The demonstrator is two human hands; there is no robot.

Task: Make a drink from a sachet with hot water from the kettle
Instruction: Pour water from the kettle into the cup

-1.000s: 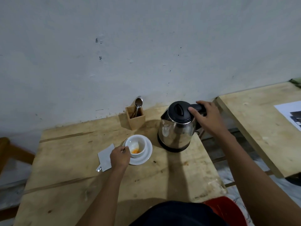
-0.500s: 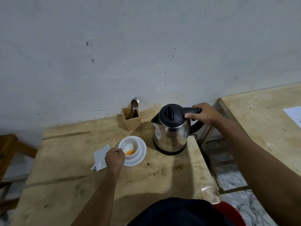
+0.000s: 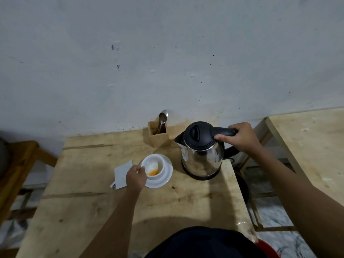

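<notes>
Kettle [image 3: 202, 151] of shiny steel with a black lid stands upright on its dark base at the 3 o'clock side of the wooden worktop [image 3: 93, 211], near the worktop's right edge. Its spout points toward 9 o'clock and its black handle runs out toward 3 o'clock. The right hand [image 3: 240, 137] is wrapped around the top of that handle, fingers curled under it and thumb along the near side, gripping it firmly.

Just beside the kettle, at its 9 o'clock, a white cup [image 3: 153, 167] sits on a white saucer [image 3: 166, 175]. Orange powder [image 3: 153, 172] lies in the bottom of the cup, on the near side. The left hand [image 3: 135, 176] is closed at the cup's 8 o'clock edge, pinching what seems to be the cup's handle; the handle itself is hidden by the fingers.

A white sachet [image 3: 122, 173] lies flat on the worktop at the saucer's 9 o'clock, partly covered by the left hand.

At 12 o'clock from the cup, close to the wall [image 3: 167, 53], a small wooden holder [image 3: 158, 135] stands upright with a metal spoon [image 3: 162, 118] in it, bowl end up.

A second wooden worktop [image 3: 312, 146] stands at 3 o'clock, apart from the first by a gap.
</notes>
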